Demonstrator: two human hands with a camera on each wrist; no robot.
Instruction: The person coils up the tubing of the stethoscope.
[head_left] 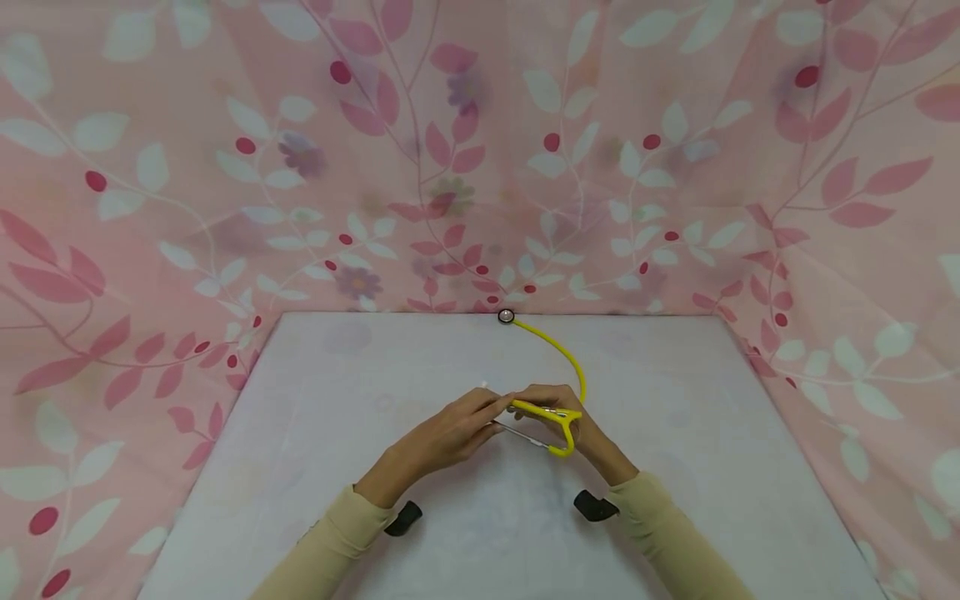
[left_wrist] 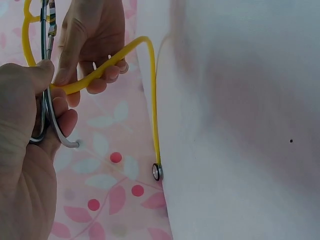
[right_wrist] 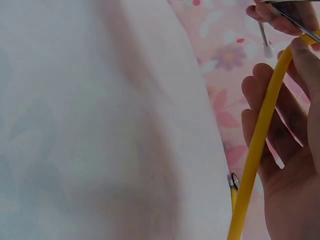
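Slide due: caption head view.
Left hand and right hand holding a yellow-tubed stethoscope, chestpiece at far edge of tabletop.

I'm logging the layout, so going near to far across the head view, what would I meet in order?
Left sleeve and right sleeve side by side → left hand and right hand → stethoscope chest piece → pink leaf-patterned cloth.

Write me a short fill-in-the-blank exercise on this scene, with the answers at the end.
1. The right hand pinches the stethoscope's rubbery-looking tube, which is ____ in color.
2. The ear tubes, made of shiny ____, are gripped by the left hand.
3. The round chest piece rests at the table's ____ edge, the one opposite the person.

Missing words: yellow; metal; far
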